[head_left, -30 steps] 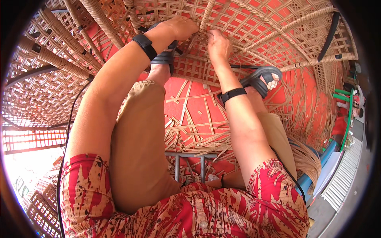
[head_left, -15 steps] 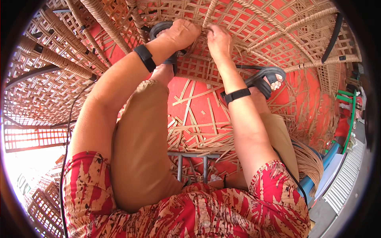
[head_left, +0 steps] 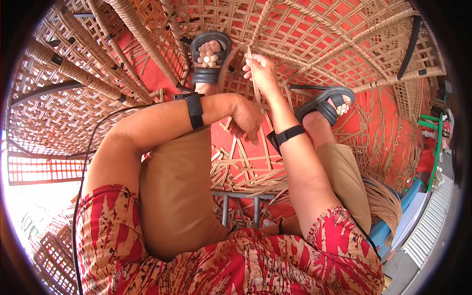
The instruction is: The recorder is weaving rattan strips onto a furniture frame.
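Observation:
My right hand [head_left: 261,72] is closed on a tan cane strip [head_left: 255,87], just below a wrapped rib [head_left: 259,25] of a large openwork woven piece [head_left: 319,22]. The strip runs upward to the rib and down past my fingers toward my left hand. Lower and to the left, my left hand [head_left: 247,119] hangs with its fingers pointing down, loosely apart and slightly blurred. No thing shows clearly in its fingers. A thin blurred loop of cane [head_left: 227,64] curves beside my left sandal [head_left: 211,49].
Another woven piece with thick wrapped poles [head_left: 73,73] rises at the left. Loose cane pieces [head_left: 246,169] litter the red floor covering [head_left: 381,132]. A grey metal frame [head_left: 241,195] lies between my legs. A cane bundle [head_left: 381,199] rests at the right, by my right leg.
My left hand has come away from the weave, down and toward me, uncovering my left sandal. My right hand has dropped slightly, with the strip now visible in it.

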A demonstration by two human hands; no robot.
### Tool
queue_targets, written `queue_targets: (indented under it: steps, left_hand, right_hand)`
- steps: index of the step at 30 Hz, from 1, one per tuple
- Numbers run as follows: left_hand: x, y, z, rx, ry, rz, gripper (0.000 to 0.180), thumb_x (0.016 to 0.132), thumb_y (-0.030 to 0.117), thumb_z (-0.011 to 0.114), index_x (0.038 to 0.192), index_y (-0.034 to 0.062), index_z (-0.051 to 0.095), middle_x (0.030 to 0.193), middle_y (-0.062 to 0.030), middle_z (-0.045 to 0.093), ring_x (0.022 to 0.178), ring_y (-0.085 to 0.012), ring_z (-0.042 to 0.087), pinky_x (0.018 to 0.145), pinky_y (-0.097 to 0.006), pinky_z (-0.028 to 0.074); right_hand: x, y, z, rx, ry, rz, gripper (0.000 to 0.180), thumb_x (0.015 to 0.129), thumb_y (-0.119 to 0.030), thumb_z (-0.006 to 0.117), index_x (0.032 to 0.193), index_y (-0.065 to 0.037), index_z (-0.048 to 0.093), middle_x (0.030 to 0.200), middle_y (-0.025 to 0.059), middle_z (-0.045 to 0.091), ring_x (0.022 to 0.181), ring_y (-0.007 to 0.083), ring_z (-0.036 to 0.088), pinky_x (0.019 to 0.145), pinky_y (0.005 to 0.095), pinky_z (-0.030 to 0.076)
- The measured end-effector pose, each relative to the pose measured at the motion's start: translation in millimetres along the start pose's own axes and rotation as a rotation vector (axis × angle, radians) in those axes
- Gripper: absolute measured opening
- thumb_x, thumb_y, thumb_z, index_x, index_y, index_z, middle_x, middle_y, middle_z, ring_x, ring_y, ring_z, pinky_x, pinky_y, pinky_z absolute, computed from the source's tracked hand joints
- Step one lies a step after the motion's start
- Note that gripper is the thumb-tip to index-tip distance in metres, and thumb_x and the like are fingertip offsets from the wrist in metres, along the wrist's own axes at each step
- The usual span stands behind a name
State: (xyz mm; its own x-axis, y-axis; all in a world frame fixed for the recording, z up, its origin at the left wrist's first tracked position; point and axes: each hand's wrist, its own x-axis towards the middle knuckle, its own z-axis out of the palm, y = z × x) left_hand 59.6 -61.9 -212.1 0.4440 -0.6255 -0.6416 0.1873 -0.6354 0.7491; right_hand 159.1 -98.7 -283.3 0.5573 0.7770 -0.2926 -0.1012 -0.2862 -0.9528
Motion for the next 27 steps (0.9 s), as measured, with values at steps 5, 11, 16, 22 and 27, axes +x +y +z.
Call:
queue_targets:
  steps: [5,11,16,22,27]
  left_hand:
    - [7.8,-52.4,-6.4,-0.626,0.240,-0.023,0.029,0.085,0.029,0.059,0.092,0.0016,0.068,0.079,-0.0143,0.068,0.060,-0.0202,0.065,0.052,-0.030,0.052]
    - [28.9,-110.1,-24.9,-0.927,0.901,-0.252,0.014,0.078,0.006,0.062,0.090,0.0066,0.069,0.077,-0.0052,0.066,0.077,-0.0198,0.067,0.065,-0.033,0.053]
    - [31.4,-105.9,-26.9,-0.180,1.249,-0.328,0.021,0.079,0.003,0.059,0.100,0.0014,0.064,0.094,-0.0123,0.066,0.091,-0.0216,0.065,0.076,-0.031,0.052]
    - [43.1,-108.3,-36.9,-1.299,1.635,0.052,0.051,0.077,-0.006,0.054,0.127,-0.0038,0.047,0.118,-0.0156,0.059,0.102,-0.0243,0.058,0.081,-0.030,0.049]
    - [48.5,-112.2,-42.0,-1.395,1.615,0.115,0.048,0.077,-0.006,0.054,0.124,-0.0018,0.046,0.107,-0.0132,0.061,0.089,-0.0220,0.059,0.072,-0.031,0.049]
  right_hand:
    - [-4.6,1.7,-8.7,-0.031,0.020,0.003,0.027,0.094,-0.020,0.055,0.113,-0.002,0.064,0.072,0.0052,0.063,0.053,0.0110,0.057,0.050,0.0247,0.045]
    - [-4.4,2.0,3.5,-0.086,0.140,-0.202,0.020,0.092,-0.013,0.056,0.107,-0.004,0.065,0.084,0.0133,0.070,0.076,0.0208,0.069,0.069,0.0317,0.053]
    - [-11.4,6.0,5.0,-0.482,0.325,-0.504,0.019,0.088,-0.008,0.055,0.104,-0.007,0.065,0.089,0.0178,0.069,0.081,0.0347,0.067,0.074,0.0416,0.053]
    - [-15.9,5.7,4.4,-0.460,0.286,-0.351,0.023,0.089,-0.012,0.057,0.108,-0.005,0.066,0.090,0.0195,0.069,0.083,0.0299,0.069,0.075,0.0356,0.052]
    - [-16.9,4.5,3.0,-0.446,0.309,-0.448,0.021,0.089,-0.012,0.057,0.107,-0.009,0.066,0.079,0.0181,0.067,0.076,0.0341,0.067,0.069,0.0420,0.052]
